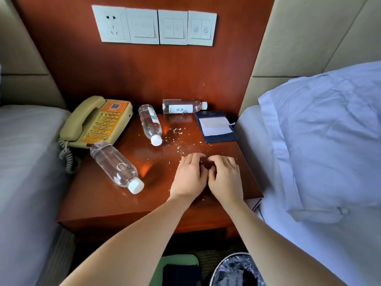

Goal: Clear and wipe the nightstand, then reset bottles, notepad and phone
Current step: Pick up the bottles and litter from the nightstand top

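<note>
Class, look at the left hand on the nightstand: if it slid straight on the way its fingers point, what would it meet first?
Loose crumbs lie just ahead of the left hand. Past them it would probably meet the notepad at its near corner, though the angle is hard to judge.

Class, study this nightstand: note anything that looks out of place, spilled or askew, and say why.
Three water bottles lie on their sides instead of standing: back bottle, middle bottle, front bottle. Pale crumbs are scattered over the nightstand between the middle bottle and the notepad.
</note>
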